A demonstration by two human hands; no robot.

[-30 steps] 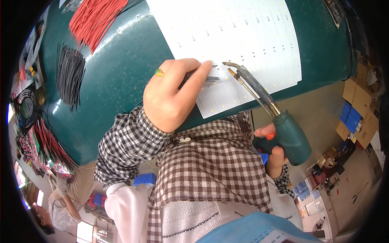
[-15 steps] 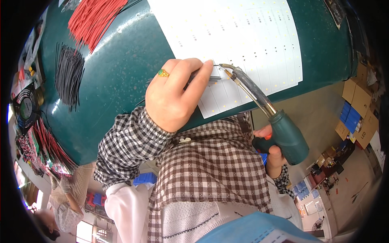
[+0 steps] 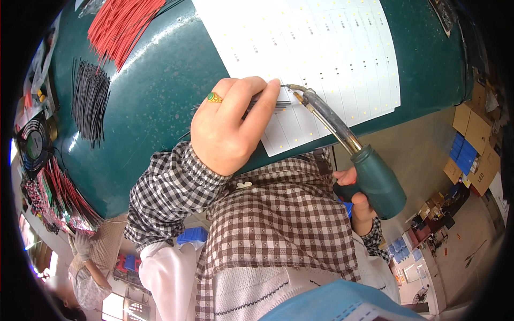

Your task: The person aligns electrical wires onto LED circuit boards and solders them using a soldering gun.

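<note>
My left hand [image 3: 230, 120], a green-stoned ring on one finger, is closed on a small bundle of black wires [image 3: 282, 104]. One thin wire end pokes out from its fingertips over a white LED circuit board sheet [image 3: 300, 40]. In my right hand [image 3: 358, 198] is a green pistol-shaped soldering gun [image 3: 377, 179], fingers wrapped round its grip. Its bent tip [image 3: 292, 86] meets or nearly meets that wire end above the sheet; I cannot tell if they touch. Printed lines divide the sheet into strips with small yellow dots.
A pile of red wires [image 3: 120, 29] and a pile of black wires [image 3: 91, 101] lie on the green table [image 3: 160, 80]. At the left edge stand a black fan [image 3: 35, 140] and bunched red wires [image 3: 69, 187]. Another person [image 3: 85, 278] is at lower left; cardboard boxes [image 3: 476, 139] stand at right.
The soldering gun has shifted slightly left, its tip coming closer to my left fingertips. My left hand has barely moved. The other person's arm at lower left has shifted.
</note>
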